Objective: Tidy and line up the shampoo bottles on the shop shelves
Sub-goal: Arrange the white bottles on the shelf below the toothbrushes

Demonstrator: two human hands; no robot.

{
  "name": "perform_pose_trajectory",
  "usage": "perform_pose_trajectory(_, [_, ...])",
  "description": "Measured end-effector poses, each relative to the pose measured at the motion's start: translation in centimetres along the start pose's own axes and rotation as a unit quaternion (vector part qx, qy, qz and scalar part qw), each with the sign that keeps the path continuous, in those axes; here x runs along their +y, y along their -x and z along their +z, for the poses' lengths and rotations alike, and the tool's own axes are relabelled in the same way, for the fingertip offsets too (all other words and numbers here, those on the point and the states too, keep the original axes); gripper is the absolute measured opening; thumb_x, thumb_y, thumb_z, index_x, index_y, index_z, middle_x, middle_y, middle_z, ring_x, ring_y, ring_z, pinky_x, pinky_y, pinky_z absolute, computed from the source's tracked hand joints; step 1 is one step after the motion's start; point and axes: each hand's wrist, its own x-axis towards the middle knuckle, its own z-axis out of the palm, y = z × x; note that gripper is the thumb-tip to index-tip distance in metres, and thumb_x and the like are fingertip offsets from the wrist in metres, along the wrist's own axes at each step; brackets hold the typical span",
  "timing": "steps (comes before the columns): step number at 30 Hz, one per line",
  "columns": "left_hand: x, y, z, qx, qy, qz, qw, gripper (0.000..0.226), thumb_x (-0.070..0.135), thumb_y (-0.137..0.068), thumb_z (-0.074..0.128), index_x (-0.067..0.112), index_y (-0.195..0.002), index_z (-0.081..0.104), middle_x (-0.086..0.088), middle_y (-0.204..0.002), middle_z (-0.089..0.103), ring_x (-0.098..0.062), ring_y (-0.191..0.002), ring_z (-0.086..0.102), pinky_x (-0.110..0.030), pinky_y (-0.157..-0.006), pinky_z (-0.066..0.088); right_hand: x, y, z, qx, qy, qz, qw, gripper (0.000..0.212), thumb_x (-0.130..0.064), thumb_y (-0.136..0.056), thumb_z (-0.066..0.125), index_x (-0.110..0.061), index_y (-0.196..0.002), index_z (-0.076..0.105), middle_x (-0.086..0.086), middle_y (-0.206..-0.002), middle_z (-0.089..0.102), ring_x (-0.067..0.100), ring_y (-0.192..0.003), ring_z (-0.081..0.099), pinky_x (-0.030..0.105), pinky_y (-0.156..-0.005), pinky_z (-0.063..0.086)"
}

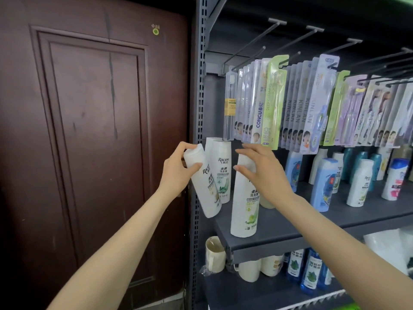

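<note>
My left hand grips the cap end of a white shampoo bottle, which is tilted and lifted at the left end of the grey shelf. Behind it stand two more white bottles, upright. My right hand is at the top of a taller white bottle that stands upright near the shelf's front edge, fingers curved over its cap. Further right on the same shelf stand light blue, white and teal bottles in loose rows.
Packs of toothbrushes hang from hooks just above the bottles. The perforated shelf upright and a dark brown door lie to the left. Below the shelf are paper cups and blue bottles.
</note>
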Motion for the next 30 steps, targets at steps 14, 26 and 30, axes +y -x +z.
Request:
perform_pose_trajectory(14, [0.7, 5.1, -11.2, 0.104, 0.295, -0.097, 0.945, 0.043, 0.004, -0.084, 0.063, 0.021, -0.123, 0.058, -0.004, -0.116, 0.062, -0.020, -0.106, 0.063, -0.040, -0.075, 0.058, -8.2, 2.1, 5.9, -0.165, -0.124, -0.043, 0.978, 0.096, -0.043, -0.071, 0.076, -0.044, -0.146, 0.015, -0.014, -0.130, 0.035, 0.000, -0.113, 0.033, 0.019, -0.088, 0.034])
perform_pose_trajectory(26, [-1.7, 7.3, -14.9, -0.096, 0.216, -0.102, 0.966, 0.087, -0.001, -0.079, 0.067, 0.045, -0.140, 0.027, 0.017, -0.129, 0.049, -0.008, -0.113, 0.058, -0.028, -0.081, 0.055, -8.0, 3.2, 4.8, -0.159, -0.146, -0.028, 0.976, 0.083, -0.023, -0.067, 0.078, -0.034, -0.140, 0.040, -0.015, -0.124, 0.046, 0.003, -0.113, 0.041, 0.010, -0.090, 0.030])
perform_pose_trajectory(30, [-0.8, 7.6, -16.1, -0.124, 0.132, -0.078, 0.980, 0.062, -0.002, -0.075, 0.071, 0.032, -0.124, 0.054, 0.008, -0.123, 0.059, -0.014, -0.103, 0.064, -0.022, -0.080, 0.054, -7.6, 4.5, 4.5, -0.180, -0.205, 0.013, 0.962, 0.075, -0.023, -0.068, 0.079, -0.037, -0.134, 0.046, -0.017, -0.121, 0.051, -0.001, -0.106, 0.047, 0.006, -0.085, 0.034])
